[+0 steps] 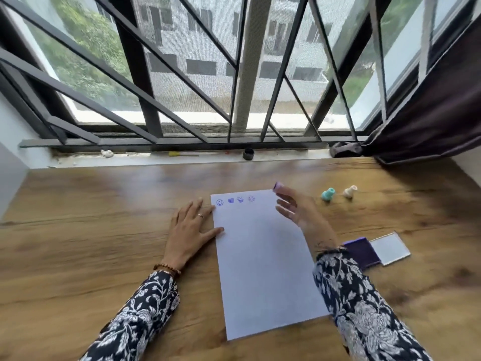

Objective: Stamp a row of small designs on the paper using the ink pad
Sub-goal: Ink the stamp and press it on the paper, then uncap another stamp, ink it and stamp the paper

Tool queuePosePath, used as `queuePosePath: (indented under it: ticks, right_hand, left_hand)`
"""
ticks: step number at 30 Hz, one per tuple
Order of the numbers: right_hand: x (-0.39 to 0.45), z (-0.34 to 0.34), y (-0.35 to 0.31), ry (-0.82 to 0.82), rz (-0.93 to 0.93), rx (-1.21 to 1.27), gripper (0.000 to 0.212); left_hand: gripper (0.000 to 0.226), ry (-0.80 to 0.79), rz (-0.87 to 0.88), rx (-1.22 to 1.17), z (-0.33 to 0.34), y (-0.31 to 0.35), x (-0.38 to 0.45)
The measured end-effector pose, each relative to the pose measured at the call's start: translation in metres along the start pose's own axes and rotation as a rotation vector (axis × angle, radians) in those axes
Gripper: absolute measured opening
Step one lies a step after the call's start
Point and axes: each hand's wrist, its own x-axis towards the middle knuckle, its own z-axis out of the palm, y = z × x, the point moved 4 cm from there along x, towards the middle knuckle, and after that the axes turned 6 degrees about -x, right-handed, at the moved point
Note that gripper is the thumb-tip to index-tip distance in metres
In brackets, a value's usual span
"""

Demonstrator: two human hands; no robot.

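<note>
A white sheet of paper (263,261) lies on the wooden table (91,230), with a row of several small purple-blue stamped designs (235,200) along its top edge. My left hand (190,230) rests flat on the table, fingertips on the paper's left edge. My right hand (296,207) hovers over the paper's top right corner, holding a small purple stamp (278,185) at its fingertips, other fingers spread. The purple ink pad (363,252) sits open to the right of the paper, partly behind my right wrist, its clear lid (390,247) beside it.
A teal stamp (328,194) and a cream stamp (349,192) stand on the table to the right of my right hand. The window sill behind holds a small black pot (248,153) and a yellow tool (182,154). A dark curtain (429,131) hangs at the right.
</note>
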Motion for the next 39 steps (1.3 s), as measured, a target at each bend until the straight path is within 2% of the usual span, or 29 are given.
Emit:
queuePosePath:
  ticks: [4,7,8,11,13,18,22,23,25,28,30,33,39]
  right_hand:
    - [-0.025,-0.06,0.014,0.022,0.063,0.177,0.008]
    - [-0.039,-0.117,0.023,0.088,0.048,0.238,0.009]
    - [-0.043,-0.134,0.025,0.104,0.042,0.233,0.009]
    - [-0.047,-0.17,0.03,0.095,0.013,0.158,0.012]
    - [-0.046,-0.181,0.032,0.067,-0.013,0.121,0.012]
    - [-0.039,-0.199,0.033,0.002,-0.071,0.051,0.012]
    - [-0.035,-0.206,0.035,-0.029,-0.087,0.015,0.01]
    - [-0.035,-0.206,0.035,-0.039,-0.104,0.0,0.009]
    - [-0.035,-0.207,0.033,-0.064,-0.172,-0.038,0.009]
    - [-0.036,-0.199,0.024,-0.075,-0.3,-0.114,0.01]
    - [-0.035,-0.197,0.018,-0.062,-0.357,-0.153,0.015]
    - [-0.032,-0.197,0.012,-0.064,-0.424,-0.225,0.023]
    - [-0.03,-0.197,0.004,-0.085,-0.505,-0.219,0.026]
  left_hand:
    - [0.057,0.093,-0.061,-0.089,-0.01,0.017,-0.001]
    - [0.043,0.213,0.138,-0.061,-0.002,0.072,-0.005]
    - [0.038,0.196,0.209,-0.069,0.006,0.097,-0.006]
    - [0.029,0.017,0.361,-0.095,0.045,0.168,-0.007]
    - [0.031,-0.115,0.369,-0.114,0.073,0.201,0.0]
    - [0.036,-0.291,0.275,-0.164,0.114,0.235,0.017]
    - [0.023,-0.26,0.197,-0.232,0.12,0.238,0.025]
    - [0.022,-0.222,0.126,-0.338,0.12,0.237,0.026]
    - [0.02,-0.161,-0.092,-0.706,0.122,0.237,0.023]
    - [0.026,-0.239,-0.345,-1.329,0.129,0.24,0.014]
    - [0.027,-0.291,-0.429,-1.52,0.13,0.245,0.011]
    - [0.019,-0.325,-0.445,-1.575,0.129,0.253,0.01]
    - [0.013,-0.367,-0.402,-1.486,0.125,0.258,0.018]
